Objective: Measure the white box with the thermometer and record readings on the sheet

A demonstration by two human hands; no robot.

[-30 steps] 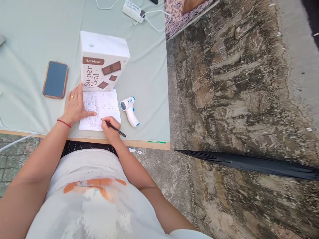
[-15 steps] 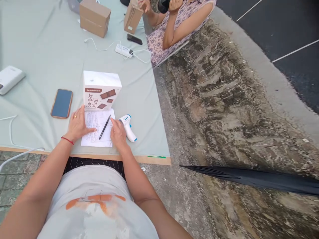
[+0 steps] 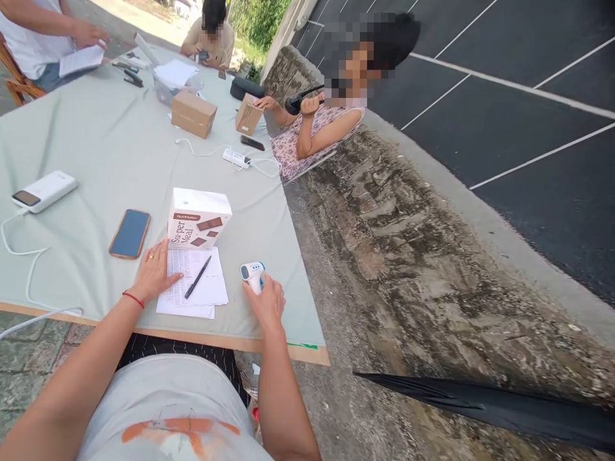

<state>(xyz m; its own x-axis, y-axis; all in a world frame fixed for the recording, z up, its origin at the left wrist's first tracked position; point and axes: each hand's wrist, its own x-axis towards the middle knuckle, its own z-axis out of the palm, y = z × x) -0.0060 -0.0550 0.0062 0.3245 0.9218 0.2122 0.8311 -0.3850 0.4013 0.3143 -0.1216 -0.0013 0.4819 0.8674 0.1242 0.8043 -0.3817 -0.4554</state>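
Being gripped in the right hand (image 3: 269,302), the white thermometer (image 3: 254,279) is seen just right of the papers (image 3: 212,292). These are touched by the left hand (image 3: 154,276), spread flat. A pen (image 3: 197,278) is laid on them, and a box (image 3: 200,216) is stood behind.

Thermometer (image 3: 254,279): white, with blue trim noted.
Papers (image 3: 214,282): white, marked in dark columns.
Pen (image 3: 198,276): black recorded.
Box (image 3: 199,219), left of centre: white and brown observed.
Garment (image 3: 289,155), upper centre: dark floral pattern seen on pink.
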